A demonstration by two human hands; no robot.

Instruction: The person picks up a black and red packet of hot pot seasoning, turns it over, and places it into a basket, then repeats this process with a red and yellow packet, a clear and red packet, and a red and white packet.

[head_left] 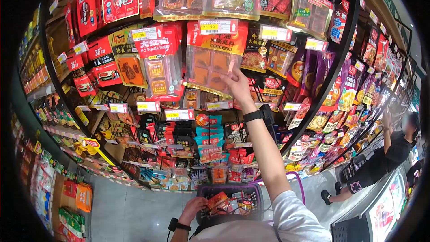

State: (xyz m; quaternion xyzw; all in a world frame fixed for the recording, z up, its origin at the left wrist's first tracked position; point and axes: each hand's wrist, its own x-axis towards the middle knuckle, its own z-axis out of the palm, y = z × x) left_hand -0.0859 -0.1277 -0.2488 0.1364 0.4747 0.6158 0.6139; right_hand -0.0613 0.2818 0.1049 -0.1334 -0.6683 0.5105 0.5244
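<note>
My right hand [238,87] reaches up to the shelf rack. Its fingers close on the lower right edge of a hot pot base packet [212,69], which has a red top and a clear window over brown blocks. That packet hangs below a price tag [218,27]. Down low, my left hand [195,208] is at the left rim of a dark shopping basket [256,192]. Its curled fingers meet the edge of a red food packet [218,200], and the fingertips are partly hidden. Several other packets lie in the basket.
Hanging packets surround my right hand, including a red and clear one [159,69] to its left. A black rack post [329,78] stands to the right. Another person [394,148] is in the aisle at right. Grey floor [130,210] shows below the shelves.
</note>
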